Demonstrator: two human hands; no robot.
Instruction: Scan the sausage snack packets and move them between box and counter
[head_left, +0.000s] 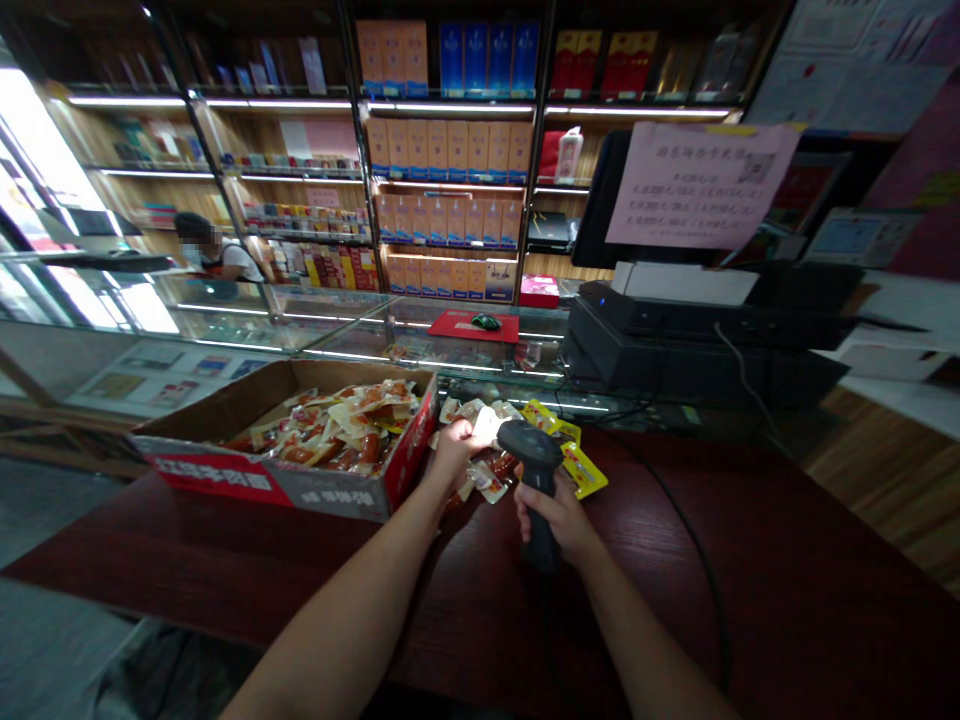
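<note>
My right hand (551, 508) is wrapped round the handle of a black barcode scanner (534, 450), which stands upright with its head toward the left. In front of the scanner head, my left hand (455, 452) pinches a small snack packet (486, 428) that looks bright white under the light. Several clear snack packets (493, 485) lie on the table just beyond and below my hands. Yellow packets (583, 470) rest to the right, partly behind the scanner. Left of my hands stands an open cardboard box (330, 498) holding many sealed packets with reddish-brown contents.
Behind the dark red table (645, 590) runs a glass display counter (360, 335) with a mouse (486, 321) on a red mat. A monitor (600, 200) and black machine (697, 335) stand at right. The scanner's cable (701, 545) crosses the table. A person (214, 250) is at far left.
</note>
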